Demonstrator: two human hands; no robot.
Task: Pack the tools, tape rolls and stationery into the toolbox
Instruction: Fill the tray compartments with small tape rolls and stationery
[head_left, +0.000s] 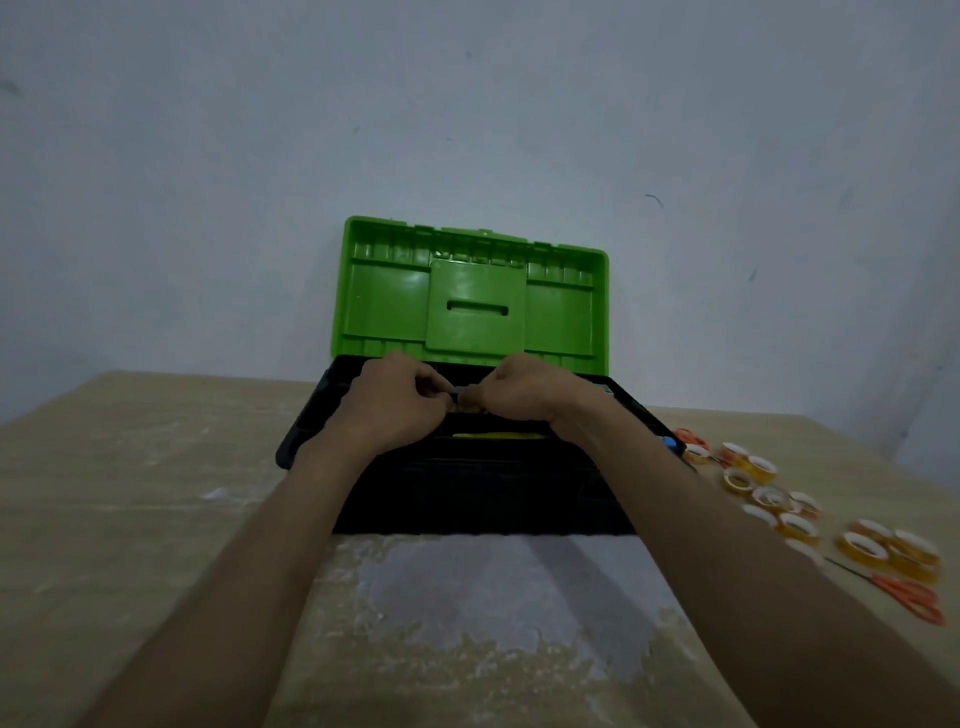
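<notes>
Toolbox (483, 499), black base with a green lid (384, 312), is sitting open at the far middle of the surface (156, 493), its lid standing upright against the pale wall (208, 182) behind it. Left hand (395, 402) and right hand (524, 392) are both hovering over the open base, knuckles close together and fingers curled inward. Between them they are pinching a small dark item (458, 398), which is too blurred to name. Yellow object (498, 436), long and narrow, is lying inside the box just below the hands; its kind cannot be told. Blue piece (670, 443) is showing at the right end of the base, beside the right forearm. Tape rolls (763, 470), yellow-orange with white cores, are lying scattered on the surface to the right of the toolbox, some touching one another, in a loose trail running toward the near right edge. Orange-handled scissors (909, 597) are lying flat at the near end of that trail, just beside the last rolls. Second orange-handled pair (691, 437) is lying at the far end, near the box's right corner and partly hidden by it. Worn grey patch (467, 587) is showing on the surface in front of the toolbox, between the two forearms.
</notes>
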